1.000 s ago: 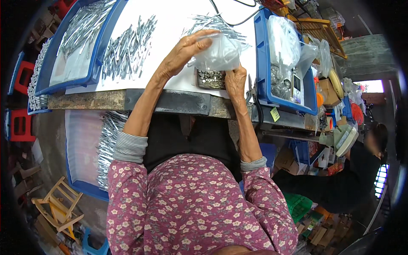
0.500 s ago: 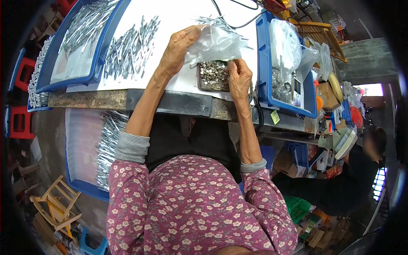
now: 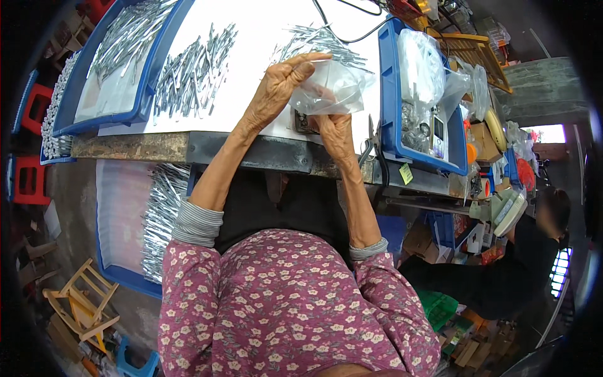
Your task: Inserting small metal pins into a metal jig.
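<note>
A clear plastic bag [image 3: 339, 90] hangs above the white table, its upper left edge pinched in my left hand [image 3: 276, 91]. My right hand [image 3: 338, 139] is closed at the bag's lower edge. Its fingertips show dimly through the plastic; whether they are inside or behind it I cannot tell. Below the bag sits a small dark tray [image 3: 301, 124] of little metal pieces, mostly covered by my right hand and the bag. A loose pile of thin metal strips [image 3: 314, 43] lies just beyond the bag.
Another strip pile [image 3: 196, 78] lies left, beside a blue bin [image 3: 146, 94] of strips. A second blue bin [image 3: 391, 94] with plastic bags stands right, with pliers [image 3: 369, 141] near it. Below the table's left side is a blue-edged tray [image 3: 122, 276]. A person [image 3: 502, 270] sits at right.
The bag and my left hand have moved right and toward me. My right hand has shifted left over the small tray, its fingertips now seen through the plastic. The pliers have come into view.
</note>
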Action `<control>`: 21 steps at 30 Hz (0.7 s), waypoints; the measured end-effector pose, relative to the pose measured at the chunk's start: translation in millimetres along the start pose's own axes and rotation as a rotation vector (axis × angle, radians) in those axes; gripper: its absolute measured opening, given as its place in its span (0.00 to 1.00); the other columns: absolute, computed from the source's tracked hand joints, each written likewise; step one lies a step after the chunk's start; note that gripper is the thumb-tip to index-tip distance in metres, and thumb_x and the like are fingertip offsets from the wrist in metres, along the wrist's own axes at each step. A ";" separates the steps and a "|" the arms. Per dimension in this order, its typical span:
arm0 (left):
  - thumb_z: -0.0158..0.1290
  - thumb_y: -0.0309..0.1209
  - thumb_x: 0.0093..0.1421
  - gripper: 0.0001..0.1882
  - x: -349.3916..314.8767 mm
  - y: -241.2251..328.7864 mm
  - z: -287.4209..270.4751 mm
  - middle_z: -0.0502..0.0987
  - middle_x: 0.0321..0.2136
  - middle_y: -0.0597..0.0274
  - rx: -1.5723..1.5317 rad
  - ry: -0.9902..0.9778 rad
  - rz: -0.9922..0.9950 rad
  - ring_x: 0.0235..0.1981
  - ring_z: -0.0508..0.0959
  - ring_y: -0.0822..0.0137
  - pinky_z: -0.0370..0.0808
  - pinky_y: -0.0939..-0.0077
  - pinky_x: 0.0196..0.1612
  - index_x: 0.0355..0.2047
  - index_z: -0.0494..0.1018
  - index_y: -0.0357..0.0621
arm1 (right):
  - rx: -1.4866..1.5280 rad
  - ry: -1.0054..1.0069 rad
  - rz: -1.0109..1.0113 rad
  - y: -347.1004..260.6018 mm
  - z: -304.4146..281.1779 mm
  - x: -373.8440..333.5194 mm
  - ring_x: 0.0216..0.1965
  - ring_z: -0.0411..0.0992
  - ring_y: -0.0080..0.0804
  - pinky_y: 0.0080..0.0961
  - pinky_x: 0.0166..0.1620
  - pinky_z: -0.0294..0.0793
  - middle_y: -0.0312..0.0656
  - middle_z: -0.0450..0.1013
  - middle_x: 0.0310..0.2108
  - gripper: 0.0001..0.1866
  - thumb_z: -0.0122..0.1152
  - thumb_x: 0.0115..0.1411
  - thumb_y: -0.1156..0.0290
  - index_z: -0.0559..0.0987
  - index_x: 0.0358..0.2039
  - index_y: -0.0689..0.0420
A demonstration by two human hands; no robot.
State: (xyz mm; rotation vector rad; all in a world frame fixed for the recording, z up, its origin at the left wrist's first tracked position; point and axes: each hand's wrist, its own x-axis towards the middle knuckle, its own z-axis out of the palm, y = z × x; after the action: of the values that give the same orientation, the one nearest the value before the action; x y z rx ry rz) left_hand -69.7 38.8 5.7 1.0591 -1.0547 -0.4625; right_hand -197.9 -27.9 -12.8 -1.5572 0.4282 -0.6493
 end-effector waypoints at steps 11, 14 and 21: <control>0.43 0.53 0.57 0.25 -1.2 -5.7 0.6 0.75 0.37 0.56 -0.054 0.011 -0.081 0.43 0.74 0.64 0.69 0.69 0.48 0.44 0.72 0.47 | -0.002 0.091 -0.070 -6.0 -0.5 7.7 0.18 0.60 0.15 0.15 0.19 0.59 0.32 0.68 0.19 0.12 0.50 0.58 0.74 0.70 0.43 0.61; 0.43 0.53 0.57 0.26 1.6 -7.5 3.4 0.76 0.36 0.57 -0.088 0.042 -0.110 0.42 0.74 0.65 0.70 0.70 0.48 0.44 0.72 0.46 | -0.222 0.084 -0.037 1.1 -11.1 11.3 0.18 0.62 0.16 0.17 0.20 0.61 0.35 0.69 0.20 0.11 0.50 0.57 0.75 0.71 0.41 0.63; 0.44 0.43 0.60 0.21 8.0 -13.3 -4.6 0.75 0.36 0.56 -0.409 0.243 -0.220 0.38 0.75 0.66 0.75 0.73 0.41 0.43 0.70 0.37 | -0.415 0.185 -0.126 12.3 -20.7 4.9 0.19 0.62 0.16 0.15 0.20 0.62 0.34 0.68 0.21 0.09 0.51 0.56 0.76 0.72 0.36 0.66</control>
State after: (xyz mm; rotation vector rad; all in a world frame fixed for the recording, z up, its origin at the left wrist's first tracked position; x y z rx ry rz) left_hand -59.9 28.9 -2.6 0.8407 -0.5973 -0.6761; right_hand -205.9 -48.1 -24.1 -1.9353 0.6366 -0.8440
